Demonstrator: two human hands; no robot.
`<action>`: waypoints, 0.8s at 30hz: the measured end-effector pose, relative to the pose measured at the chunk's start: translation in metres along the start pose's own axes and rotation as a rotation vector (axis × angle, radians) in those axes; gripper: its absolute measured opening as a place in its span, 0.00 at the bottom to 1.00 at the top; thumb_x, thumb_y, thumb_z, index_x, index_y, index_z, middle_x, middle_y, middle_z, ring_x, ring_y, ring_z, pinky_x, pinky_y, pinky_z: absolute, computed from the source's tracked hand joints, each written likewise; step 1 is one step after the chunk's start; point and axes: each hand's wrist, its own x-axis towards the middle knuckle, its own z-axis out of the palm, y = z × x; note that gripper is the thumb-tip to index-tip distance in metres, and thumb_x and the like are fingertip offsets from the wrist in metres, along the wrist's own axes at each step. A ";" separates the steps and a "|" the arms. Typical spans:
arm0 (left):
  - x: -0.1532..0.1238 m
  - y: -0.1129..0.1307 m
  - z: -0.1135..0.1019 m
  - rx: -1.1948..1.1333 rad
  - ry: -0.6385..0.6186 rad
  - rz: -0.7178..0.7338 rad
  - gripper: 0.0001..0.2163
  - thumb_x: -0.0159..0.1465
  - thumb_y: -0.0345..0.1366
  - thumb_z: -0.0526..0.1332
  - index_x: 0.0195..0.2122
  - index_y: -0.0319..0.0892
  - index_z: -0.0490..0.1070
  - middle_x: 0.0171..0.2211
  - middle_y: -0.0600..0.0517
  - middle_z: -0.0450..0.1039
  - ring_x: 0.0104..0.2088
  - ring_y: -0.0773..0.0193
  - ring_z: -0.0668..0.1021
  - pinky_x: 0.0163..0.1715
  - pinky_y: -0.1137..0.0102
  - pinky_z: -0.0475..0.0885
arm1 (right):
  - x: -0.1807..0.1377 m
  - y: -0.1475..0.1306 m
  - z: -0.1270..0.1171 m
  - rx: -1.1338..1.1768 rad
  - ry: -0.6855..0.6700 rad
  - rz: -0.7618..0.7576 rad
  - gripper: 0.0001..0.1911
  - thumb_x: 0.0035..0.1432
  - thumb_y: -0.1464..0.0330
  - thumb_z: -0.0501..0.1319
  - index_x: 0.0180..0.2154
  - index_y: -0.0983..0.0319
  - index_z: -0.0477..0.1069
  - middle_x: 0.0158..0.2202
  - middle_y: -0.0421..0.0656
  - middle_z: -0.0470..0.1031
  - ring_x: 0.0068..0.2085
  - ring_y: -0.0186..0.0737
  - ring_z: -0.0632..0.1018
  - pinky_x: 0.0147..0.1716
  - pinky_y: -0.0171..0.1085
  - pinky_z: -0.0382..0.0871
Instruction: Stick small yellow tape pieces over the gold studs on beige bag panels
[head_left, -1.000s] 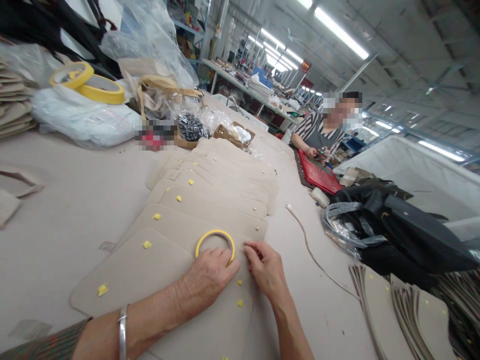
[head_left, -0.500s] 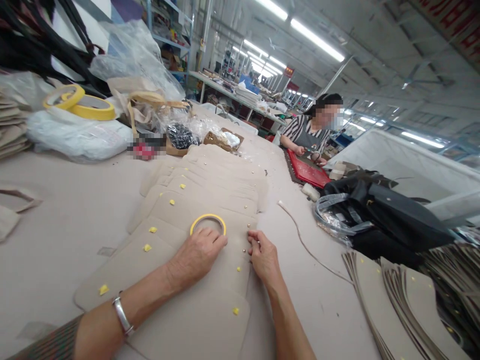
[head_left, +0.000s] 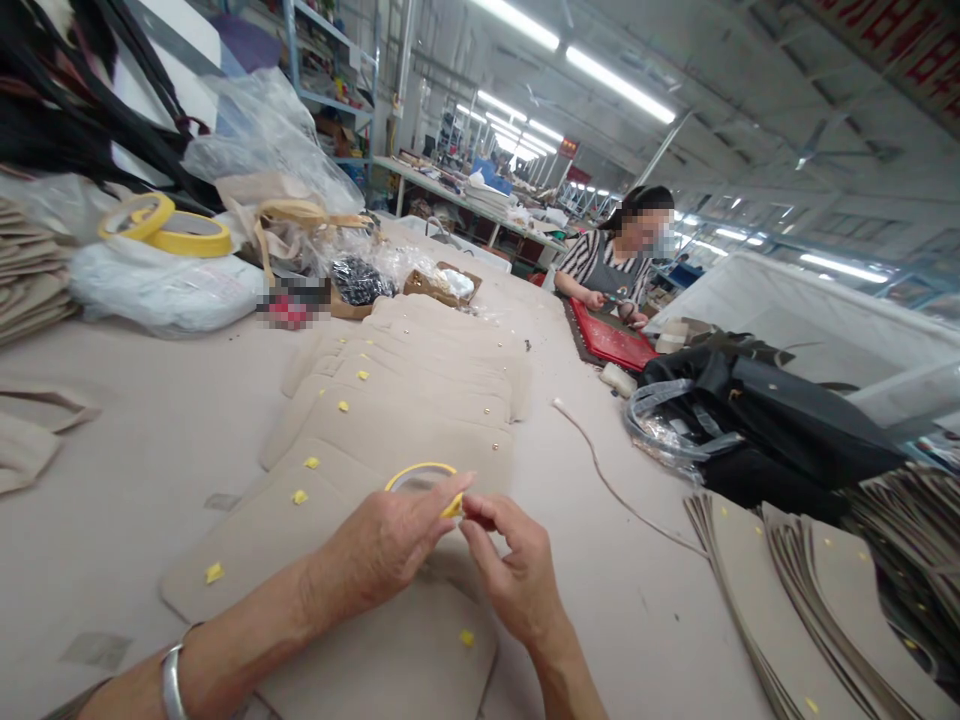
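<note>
In the head view, my left hand [head_left: 386,540] grips a roll of yellow tape [head_left: 421,466], held on its edge over overlapping beige panels [head_left: 427,425]. The fingers hide the roll's lower part. Close against its right side, my right hand [head_left: 517,570] pinches thumb and forefinger together at the tape; the bit between them is mostly covered. Yellow tape pieces [head_left: 300,497] are stuck along the panels' left side, and a yellow piece [head_left: 467,637] is on the nearest panel. Small metal studs [head_left: 495,447] show along the right edges.
Two more tape rolls [head_left: 191,235] rest on a white plastic bundle [head_left: 169,285]. A thin cord [head_left: 600,470] lies right of the panels. Stacked panels [head_left: 750,580] and a black bag [head_left: 787,420] are at the right. Across the table, a person [head_left: 615,260] works over a red tray [head_left: 611,335].
My right hand has moved from the panels' right edge down and left to the tape roll. My left hand has lifted and turned the roll toward it.
</note>
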 end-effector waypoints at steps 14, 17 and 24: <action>0.006 0.015 0.002 -0.002 -0.039 -0.052 0.09 0.69 0.29 0.49 0.34 0.43 0.66 0.26 0.55 0.71 0.27 0.66 0.75 0.26 0.73 0.66 | -0.009 0.013 0.018 -0.297 0.224 -0.186 0.10 0.54 0.77 0.55 0.30 0.61 0.74 0.24 0.40 0.75 0.23 0.34 0.74 0.26 0.31 0.69; 0.012 0.018 0.005 0.051 0.020 0.013 0.11 0.69 0.29 0.47 0.31 0.43 0.65 0.24 0.55 0.67 0.23 0.66 0.70 0.23 0.71 0.63 | -0.005 0.010 0.016 -0.026 0.232 0.195 0.07 0.54 0.70 0.59 0.26 0.61 0.73 0.20 0.38 0.73 0.20 0.33 0.73 0.22 0.31 0.68; 0.022 0.012 0.021 0.253 0.031 0.047 0.09 0.68 0.27 0.51 0.32 0.43 0.65 0.26 0.54 0.67 0.26 0.62 0.69 0.26 0.68 0.62 | 0.008 0.047 -0.010 0.350 0.201 0.709 0.16 0.47 0.57 0.67 0.27 0.65 0.74 0.18 0.37 0.72 0.17 0.31 0.71 0.18 0.30 0.67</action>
